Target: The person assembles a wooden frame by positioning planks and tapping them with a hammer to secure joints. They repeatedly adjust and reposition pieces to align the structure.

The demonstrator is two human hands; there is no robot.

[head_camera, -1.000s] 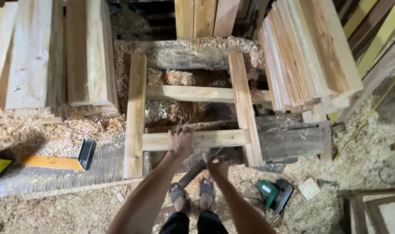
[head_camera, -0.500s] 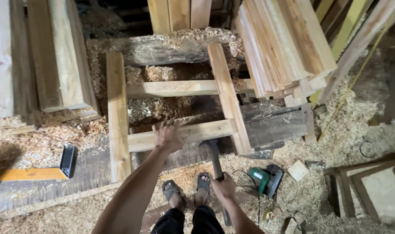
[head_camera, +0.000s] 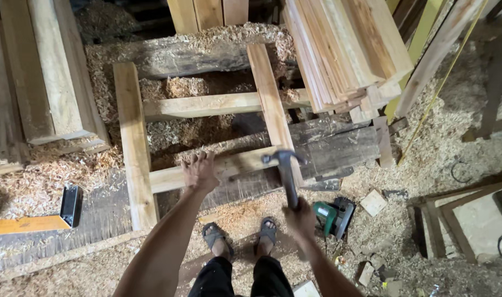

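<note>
A wooden frame lies flat on a sawdust-covered floor: two long side rails [head_camera: 131, 143] joined by two crosspieces. My left hand [head_camera: 200, 171] presses flat on the near crosspiece [head_camera: 168, 177]. My right hand [head_camera: 299, 215] grips the dark handle of a claw hammer [head_camera: 284, 165], raised so its head hangs just above the joint where the near crosspiece meets the right rail [head_camera: 270, 104]. My sandalled feet [head_camera: 240, 234] stand just behind the frame.
A green power tool [head_camera: 330, 214] lies right of my feet, with small wood offcuts [head_camera: 373, 202] nearby. Stacked planks [head_camera: 344, 49] lean at the upper right, thick beams [head_camera: 47, 71] lie at the left. An orange level [head_camera: 28, 224] and a dark block [head_camera: 71, 205] rest at the lower left.
My right hand has taken up the hammer and lifted it from low near my feet to above the near crosspiece. My left hand stayed on the crosspiece. The view shifted left.
</note>
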